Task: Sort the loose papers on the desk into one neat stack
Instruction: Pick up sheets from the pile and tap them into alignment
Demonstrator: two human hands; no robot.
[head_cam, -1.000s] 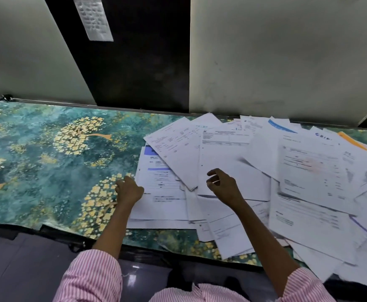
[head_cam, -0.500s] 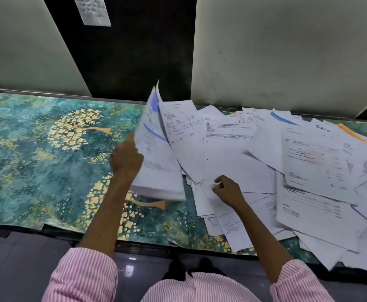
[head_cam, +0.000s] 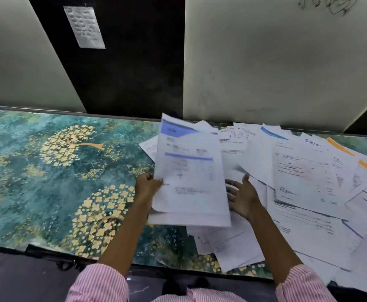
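A: Change against half a second ago: the bundle of sheets (head_cam: 191, 171) no longer stands tilted on edge at the left of the pile. It is now turned with its printed face toward the camera and held over the near-left part of the spread. The right hand has come off the sheet it was resting on.

B: Left hand?

A: Left hand (head_cam: 147, 185) at the bundle's left edge, fingers (head_cam: 157, 182) grasping it, thumb on the printed face. Top sheet shows a blue header and a blue bar. Text blurred, not readable.

B: Right hand?

A: Right hand (head_cam: 243, 197) released, holding nothing. Fingers (head_cam: 232, 184) spread, palm turned toward the bundle's right edge. Contact with that edge: cannot tell.

B: The other sheets?

A: Loose papers (head_cam: 309, 182) lie fanned and overlapping across the right half of the counter (head_cam: 47, 171). Several overhang its near edge. Two at far right carry orange strips. The left half of the counter shows a teal covering with yellow blossoms.

B: Surroundings?

A: Small note (head_cam: 84, 27) stuck on the dark panel behind the counter, pale wall panels either side, a scribble (head_cam: 326, 5) at upper right. Pink-striped sleeves (head_cam: 99, 284) at the bottom of the view.
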